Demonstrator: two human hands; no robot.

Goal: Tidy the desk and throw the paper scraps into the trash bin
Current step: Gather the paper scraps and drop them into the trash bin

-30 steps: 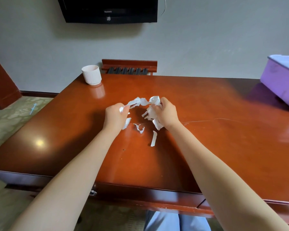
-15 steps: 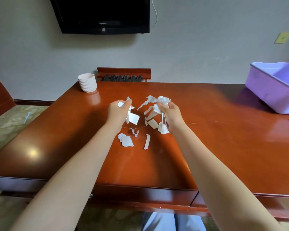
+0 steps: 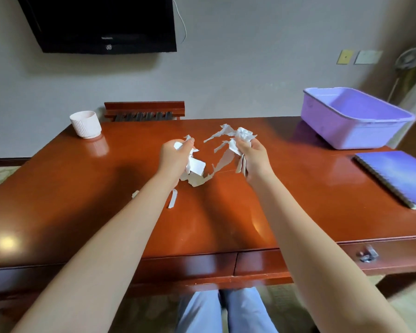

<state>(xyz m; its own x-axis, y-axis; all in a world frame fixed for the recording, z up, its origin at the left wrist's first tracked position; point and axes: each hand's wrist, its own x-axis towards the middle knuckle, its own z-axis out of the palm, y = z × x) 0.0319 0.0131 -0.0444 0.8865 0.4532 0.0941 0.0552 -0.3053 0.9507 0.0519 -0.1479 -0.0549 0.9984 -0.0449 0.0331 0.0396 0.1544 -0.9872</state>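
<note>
Over the middle of the red-brown desk (image 3: 298, 200), both hands are raised with torn white paper in them. My left hand (image 3: 174, 156) is closed on a bunch of paper scraps (image 3: 194, 164) that hang below the fist. My right hand (image 3: 252, 153) grips a crumpled wad of scraps (image 3: 240, 137) with long strips dangling from it. A loose strip (image 3: 173, 198) and a small scrap (image 3: 135, 194) lie on the desk under my left forearm. A purple plastic bin (image 3: 351, 116) stands at the desk's far right corner.
A white ribbed cup (image 3: 85, 124) stands at the far left corner. A purple spiral notebook (image 3: 394, 175) lies at the right edge. A wooden chair back (image 3: 144, 111) shows behind the desk, and a black TV (image 3: 101, 22) hangs on the wall.
Both hands have lifted off the desk with their scraps and moved apart. The view has swung right, bringing the bin and the notebook into sight. Fewer scraps lie on the desk.
</note>
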